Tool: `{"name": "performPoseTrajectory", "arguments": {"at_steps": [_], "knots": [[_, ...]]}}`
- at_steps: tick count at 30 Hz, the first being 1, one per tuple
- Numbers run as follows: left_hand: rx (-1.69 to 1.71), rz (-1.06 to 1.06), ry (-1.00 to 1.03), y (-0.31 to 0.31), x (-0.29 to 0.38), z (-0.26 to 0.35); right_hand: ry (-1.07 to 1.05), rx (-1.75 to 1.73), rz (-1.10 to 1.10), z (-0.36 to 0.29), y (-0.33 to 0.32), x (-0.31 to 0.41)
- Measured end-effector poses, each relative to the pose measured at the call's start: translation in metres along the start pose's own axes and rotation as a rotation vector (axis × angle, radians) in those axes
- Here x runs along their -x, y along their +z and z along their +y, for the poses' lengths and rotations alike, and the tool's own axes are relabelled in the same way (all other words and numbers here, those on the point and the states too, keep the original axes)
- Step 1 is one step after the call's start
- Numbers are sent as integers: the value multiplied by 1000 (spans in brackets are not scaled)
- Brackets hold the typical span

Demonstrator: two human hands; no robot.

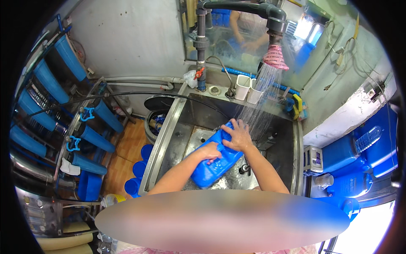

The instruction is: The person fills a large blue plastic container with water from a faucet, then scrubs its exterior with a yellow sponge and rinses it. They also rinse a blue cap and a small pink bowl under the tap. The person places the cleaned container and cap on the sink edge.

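A blue plastic water container (pixel 206 174) lies tilted in the stainless-steel sink (pixel 173 155), its surface wet. My left hand (pixel 210 151) is closed around its moulded handle. Over the end nearer the falling water, my right hand (pixel 237 136) spreads its fingers and holds the container. Water pours from a shower head (pixel 275 58) wrapped in pink printed material, coming down just beyond my right hand. On the sink floor, right of the container, stands a small dark fitting (pixel 244 169).
White plastic holders (pixel 243 87) and yellow sponges (pixel 297 106) sit along the sink's back ledge. A black hose (pixel 149 93) crosses the left rim. Blue filter housings (pixel 98 138) line the left side; larger blue containers (pixel 341 150) stand at the right.
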State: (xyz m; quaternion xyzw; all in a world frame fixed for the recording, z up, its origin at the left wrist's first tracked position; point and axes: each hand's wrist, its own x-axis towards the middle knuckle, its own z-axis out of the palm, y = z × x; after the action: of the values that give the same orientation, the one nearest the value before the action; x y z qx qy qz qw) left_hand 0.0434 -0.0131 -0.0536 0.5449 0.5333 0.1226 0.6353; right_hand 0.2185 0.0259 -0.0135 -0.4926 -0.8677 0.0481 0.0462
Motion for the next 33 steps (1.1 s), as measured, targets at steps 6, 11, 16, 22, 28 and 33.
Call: {"name": "performPoseTrajectory", "arguments": {"at_steps": [6,11,16,22,28,33], "knots": [[-464,267,7,-7,14,14,-284,-331,-84,11,-6,-12],[-788,530,111,20,39,18,342,-185,-48,1,-26,-31],[-758,608,41,33,47,16,382,-6,-150,-21,-37,-15],[-788,596,77,47,52,17,444,-204,98,-48,-27,-2],[-832,563,35,58,51,17,100,-95,-338,-45,-10,-16],[-768,634,140,55,51,12,363,59,227,-40,-8,-8]]}}
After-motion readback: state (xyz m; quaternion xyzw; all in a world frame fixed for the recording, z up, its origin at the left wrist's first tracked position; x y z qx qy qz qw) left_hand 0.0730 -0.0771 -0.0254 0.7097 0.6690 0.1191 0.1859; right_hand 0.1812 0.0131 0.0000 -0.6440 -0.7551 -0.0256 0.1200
